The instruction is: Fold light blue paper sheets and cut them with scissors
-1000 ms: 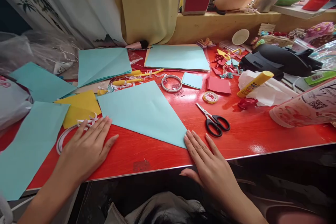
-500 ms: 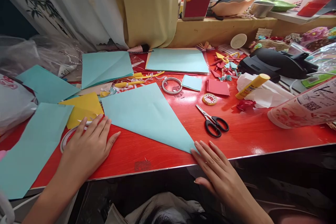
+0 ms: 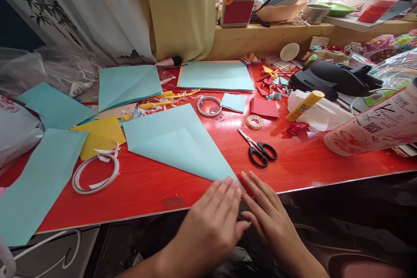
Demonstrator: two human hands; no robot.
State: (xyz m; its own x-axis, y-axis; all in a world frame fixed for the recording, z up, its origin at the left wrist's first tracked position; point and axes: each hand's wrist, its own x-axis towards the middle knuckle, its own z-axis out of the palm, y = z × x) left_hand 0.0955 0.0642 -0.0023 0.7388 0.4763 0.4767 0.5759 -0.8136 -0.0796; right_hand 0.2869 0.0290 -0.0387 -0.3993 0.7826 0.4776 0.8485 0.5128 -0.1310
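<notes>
A folded light-blue sheet (image 3: 176,139) lies on the red table (image 3: 143,186), its narrow tip pointing toward the table's front edge. My left hand (image 3: 215,217) rests on the fold near that tip, its fingers stretched out side by side. Touching the tip from the right is my right hand (image 3: 269,213), fingers extended and flat. Neither hand grips anything. Black-handled scissors (image 3: 259,150) lie right of the sheet. To its left are a roll of white tape (image 3: 76,178) and a piece of yellow paper (image 3: 97,134).
Stacks of blue paper (image 3: 130,84) lie at the back. Another tape roll (image 3: 198,106), small red squares (image 3: 265,107), a glue stick (image 3: 306,105) and a large cup (image 3: 368,132) stand or lie around. A cut blue sheet (image 3: 42,186) is at the left.
My left hand has moved right, from the sheet's left corner to its tip, uncovering the white tape roll. My right hand stays by the tip. The view has shifted slightly.
</notes>
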